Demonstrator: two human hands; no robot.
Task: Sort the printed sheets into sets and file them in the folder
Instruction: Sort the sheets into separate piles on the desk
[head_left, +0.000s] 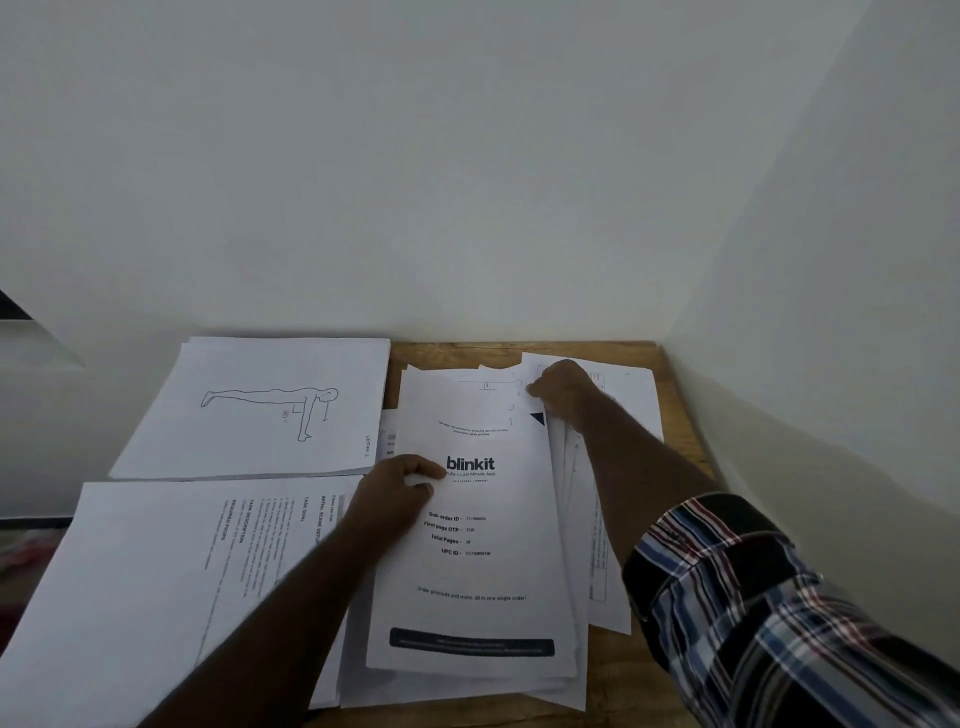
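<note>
Left hand (397, 486) is pinching the cover sheet (478, 545); right hand (563, 387), fingers curled, is gripping the stack (571, 519) at the surface's (639, 670) far-right corner; loose sheets risk sliding askew.

Dim, flat light; soft focus, wide-angle edge distortion

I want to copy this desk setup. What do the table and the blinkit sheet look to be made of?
Table: likely wood or wood-look laminate, a warm brown matte surface with faint grain streaks.
Blinkit sheet: plain white printer paper, matte, thin enough to curl at its top edge, printed in black.
</note>
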